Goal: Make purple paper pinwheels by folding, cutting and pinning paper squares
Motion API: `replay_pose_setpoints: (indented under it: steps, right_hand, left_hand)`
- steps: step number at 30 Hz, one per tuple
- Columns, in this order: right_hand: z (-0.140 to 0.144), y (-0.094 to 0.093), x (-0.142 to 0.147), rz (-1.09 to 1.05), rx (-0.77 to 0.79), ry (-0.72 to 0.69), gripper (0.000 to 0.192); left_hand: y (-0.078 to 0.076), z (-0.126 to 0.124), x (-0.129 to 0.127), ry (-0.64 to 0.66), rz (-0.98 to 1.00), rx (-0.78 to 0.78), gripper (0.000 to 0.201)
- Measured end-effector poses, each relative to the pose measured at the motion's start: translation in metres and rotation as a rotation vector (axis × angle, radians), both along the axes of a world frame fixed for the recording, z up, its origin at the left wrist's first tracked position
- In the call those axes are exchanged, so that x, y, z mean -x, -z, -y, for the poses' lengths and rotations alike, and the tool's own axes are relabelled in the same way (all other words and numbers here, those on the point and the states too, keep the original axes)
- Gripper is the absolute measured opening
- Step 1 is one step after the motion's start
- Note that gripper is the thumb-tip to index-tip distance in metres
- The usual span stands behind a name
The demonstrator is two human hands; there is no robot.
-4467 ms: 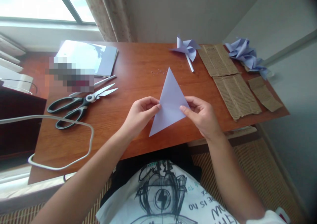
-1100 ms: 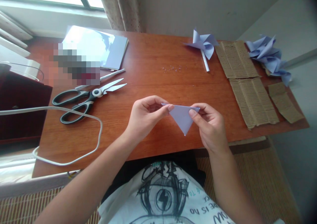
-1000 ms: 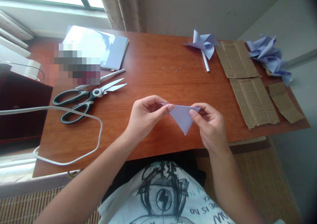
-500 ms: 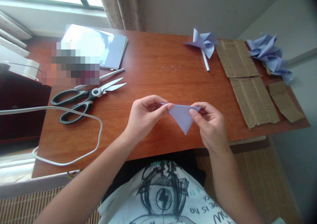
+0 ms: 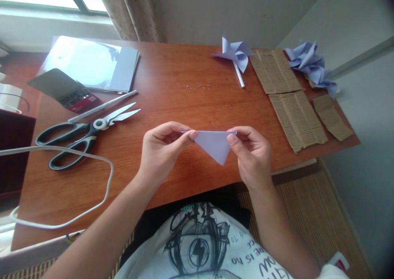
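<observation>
paper [image 5: 214, 146]: lilac, folded triangle, point down, near worktop's front edge | left hand [image 5: 162, 151], right hand [image 5: 252, 155]: grips pinched on top corners

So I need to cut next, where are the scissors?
The scissors lie on the table's left side, beside the white cable, left of the left hand.

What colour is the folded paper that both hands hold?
Pale lilac-blue, plain with no pattern; the folded paper shows in the head view.
</observation>
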State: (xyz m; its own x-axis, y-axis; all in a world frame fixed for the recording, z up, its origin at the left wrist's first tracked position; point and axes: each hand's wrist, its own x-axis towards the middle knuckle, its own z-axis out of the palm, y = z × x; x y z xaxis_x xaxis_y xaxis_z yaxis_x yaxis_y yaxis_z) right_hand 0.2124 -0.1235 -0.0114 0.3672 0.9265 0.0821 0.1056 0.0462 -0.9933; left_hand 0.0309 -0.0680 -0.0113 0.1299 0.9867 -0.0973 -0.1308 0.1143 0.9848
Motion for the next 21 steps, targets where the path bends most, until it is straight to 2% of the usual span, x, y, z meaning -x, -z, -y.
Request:
replay_pose_setpoints:
  steps: [9, 15, 18, 21]
  right_hand:
    - [0.0, -0.01, 0.005, -0.051, -0.02, 0.012, 0.009]
    - [-0.003, -0.013, 0.004, 0.038, 0.009, 0.031, 0.012]
    - [-0.005, -0.014, -0.002, 0.015, 0.011, -0.011, 0.011]
    - [-0.005, -0.016, -0.01, 0.033, 0.032, -0.067, 0.01]
  left_hand:
    - [0.001, -0.004, 0.002, 0.059, 0.051, 0.054, 0.018]
    - [0.0, -0.004, 0.001, 0.084, -0.048, 0.039, 0.023]
    - [-0.001, -0.003, 0.0, 0.151, -0.085, 0.003, 0.024]
    - [0.0, -0.002, 0.001, 0.279, -0.111, -0.04, 0.021]
